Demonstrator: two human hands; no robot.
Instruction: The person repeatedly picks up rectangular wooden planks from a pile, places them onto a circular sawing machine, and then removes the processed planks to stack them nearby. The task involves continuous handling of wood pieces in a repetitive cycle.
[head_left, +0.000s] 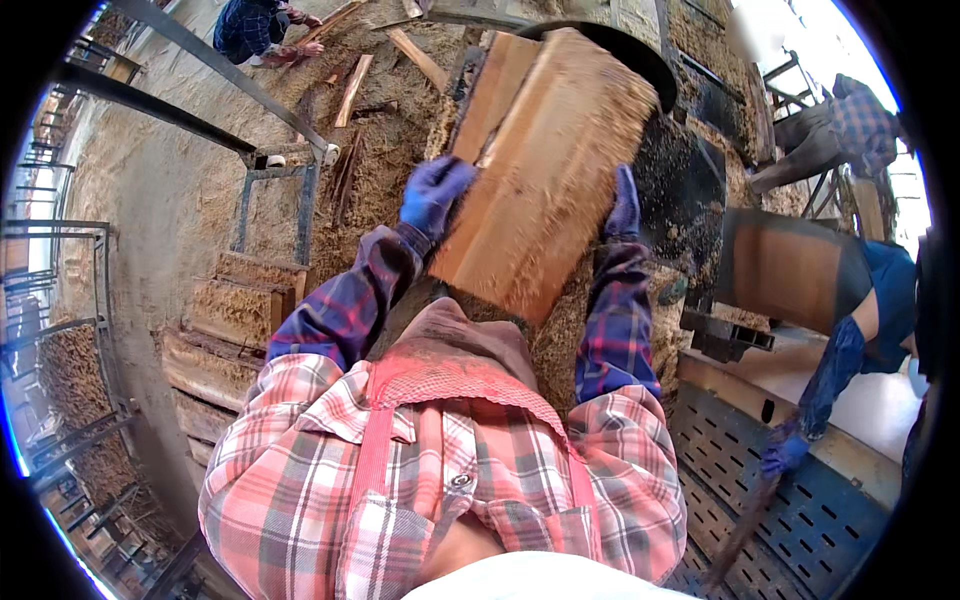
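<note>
In front of me a wide, sawdust-covered wooden board (550, 170) is held between my two hands, tilted and slightly blurred by motion. My left hand (435, 197), in a blue-purple glove, is closed at the board's left edge. Along the opposite edge, my right hand (623, 205) presses its gloved side against the wood; part of its fingers is hidden. A second reddish plank (497, 85) lies along the board's upper left side. Loose sawdust flies near the black machine surface (685, 195) at the right.
Stacked rough slabs (215, 350) stand at my left, below a metal frame (275, 165). On the right, a co-worker's gloved hand (785, 452) holds a stick beside a slotted blue metal panel (800, 525). One person (250, 30) crouches far left; another (850, 125) is far right.
</note>
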